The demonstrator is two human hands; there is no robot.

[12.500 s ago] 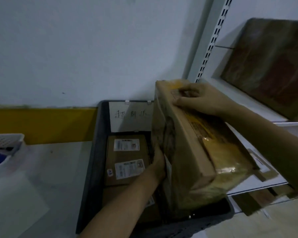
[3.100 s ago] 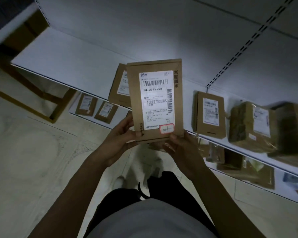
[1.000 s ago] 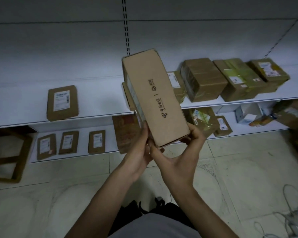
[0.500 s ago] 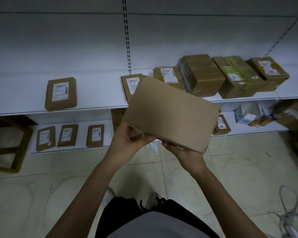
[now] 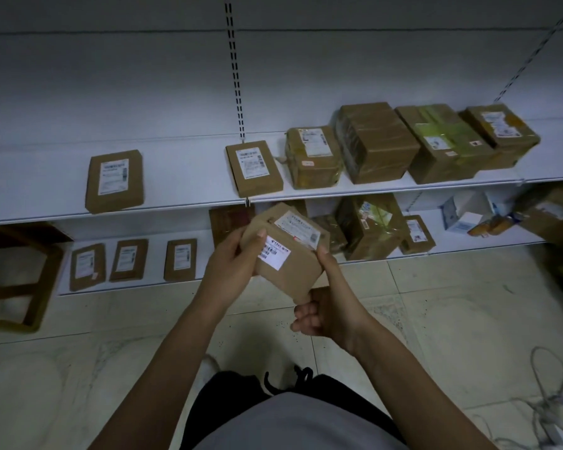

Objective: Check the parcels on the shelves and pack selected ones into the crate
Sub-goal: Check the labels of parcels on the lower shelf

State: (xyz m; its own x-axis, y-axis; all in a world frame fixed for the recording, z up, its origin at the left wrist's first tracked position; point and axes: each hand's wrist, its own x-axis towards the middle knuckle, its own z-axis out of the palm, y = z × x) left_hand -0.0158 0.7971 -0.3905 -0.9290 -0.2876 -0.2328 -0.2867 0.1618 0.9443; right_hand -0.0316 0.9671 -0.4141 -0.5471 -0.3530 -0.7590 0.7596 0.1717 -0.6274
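Observation:
I hold a brown cardboard parcel [image 5: 286,254] in front of me, tilted, with two white labels showing on its faces. My left hand [image 5: 231,264] grips its left side, thumb laid near the smaller label. My right hand [image 5: 325,306] holds its lower right corner from below, fingers curled under it. Behind it stand white shelves [image 5: 182,177]. The upper shelf carries a flat parcel [image 5: 114,180] at the left, another flat parcel [image 5: 253,167] in the middle, and several bigger taped boxes [image 5: 377,141] to the right. No crate is in view.
The lower shelf holds three small flat parcels [image 5: 129,259] at the left, wrapped boxes [image 5: 368,225] in the middle and white cartons [image 5: 465,212] to the right. A wooden frame [image 5: 23,277] stands on the tiled floor at far left. Loose cables [image 5: 553,401] lie bottom right.
The parcel has been turned over in my hands: its plain brown side faced up half a second ago, and its labelled faces show now. My right hand has shifted down to the lower corner.

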